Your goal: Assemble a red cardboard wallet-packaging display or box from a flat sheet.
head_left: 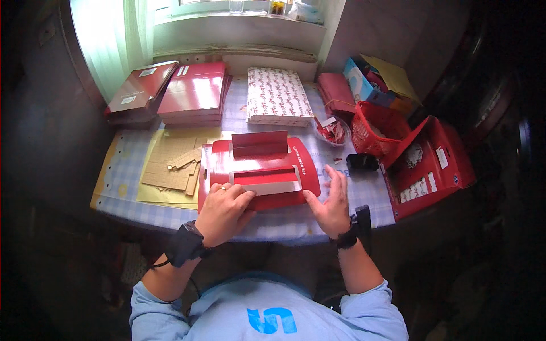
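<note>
A flat red cardboard packaging sheet (219,165) with cut-out windows lies on the table in front of me. From its upper window a dark red flap (260,142) stands up. Along the lower window runs a white-faced flap (273,188). My left hand (224,207) is closed at the sheet's near left edge, fingers curled and pressed on the card by the white flap. Beside the near right edge, my right hand (331,202) is open with fingers apart, its thumb tip touching the card. The surface under my left palm is hidden.
Red folder stacks (193,94) and a patterned white stack (278,94) stand at the back. Brown cardboard pieces (170,165) lie left. On the right are a bowl of red bits (331,132), a red basket (364,136), a black object (362,162) and an open red box (449,173).
</note>
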{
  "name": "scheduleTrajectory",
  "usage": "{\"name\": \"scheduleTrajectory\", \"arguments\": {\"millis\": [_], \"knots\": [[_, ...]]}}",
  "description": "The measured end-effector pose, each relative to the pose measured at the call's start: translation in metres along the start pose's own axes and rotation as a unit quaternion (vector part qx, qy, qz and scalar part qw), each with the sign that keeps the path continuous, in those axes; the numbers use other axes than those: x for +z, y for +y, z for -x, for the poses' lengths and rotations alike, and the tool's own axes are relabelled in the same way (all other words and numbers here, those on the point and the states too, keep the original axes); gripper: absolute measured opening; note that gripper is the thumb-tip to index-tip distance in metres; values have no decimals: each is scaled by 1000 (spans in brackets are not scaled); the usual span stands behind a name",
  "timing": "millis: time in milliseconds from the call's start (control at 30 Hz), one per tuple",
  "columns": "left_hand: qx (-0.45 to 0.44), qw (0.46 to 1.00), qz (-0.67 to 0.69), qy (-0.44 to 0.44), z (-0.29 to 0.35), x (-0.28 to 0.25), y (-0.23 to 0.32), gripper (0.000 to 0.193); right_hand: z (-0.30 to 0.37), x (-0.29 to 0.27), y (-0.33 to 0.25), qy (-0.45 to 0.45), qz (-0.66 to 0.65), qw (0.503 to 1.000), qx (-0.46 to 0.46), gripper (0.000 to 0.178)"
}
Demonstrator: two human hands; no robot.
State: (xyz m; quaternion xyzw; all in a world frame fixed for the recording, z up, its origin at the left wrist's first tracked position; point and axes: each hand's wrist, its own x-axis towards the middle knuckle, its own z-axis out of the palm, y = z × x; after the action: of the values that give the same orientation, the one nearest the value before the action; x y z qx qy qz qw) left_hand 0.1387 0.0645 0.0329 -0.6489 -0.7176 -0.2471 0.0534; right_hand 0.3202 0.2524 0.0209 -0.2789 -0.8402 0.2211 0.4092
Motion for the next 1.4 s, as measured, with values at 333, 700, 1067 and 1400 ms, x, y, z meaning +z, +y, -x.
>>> {"name": "scheduleTrajectory", "arguments": {"millis": [333, 700, 1067, 1400], "knots": [[36, 998, 26, 52, -1, -1, -3, 43, -16, -9, -13, -181, 66, 937, -291, 46], [48, 998, 31, 9, -12, -14, 2, 40, -34, -12, -26, -212, 52, 916, -337, 47], [27, 999, 20, 7, -15, 20, 3, 35, -20, 1, -19, -176, 137, 914, -340, 31], [55, 996, -62, 23, -10, 45, 5, 31, -2, 11, -8, -101, 177, 917, -343, 29]]}}
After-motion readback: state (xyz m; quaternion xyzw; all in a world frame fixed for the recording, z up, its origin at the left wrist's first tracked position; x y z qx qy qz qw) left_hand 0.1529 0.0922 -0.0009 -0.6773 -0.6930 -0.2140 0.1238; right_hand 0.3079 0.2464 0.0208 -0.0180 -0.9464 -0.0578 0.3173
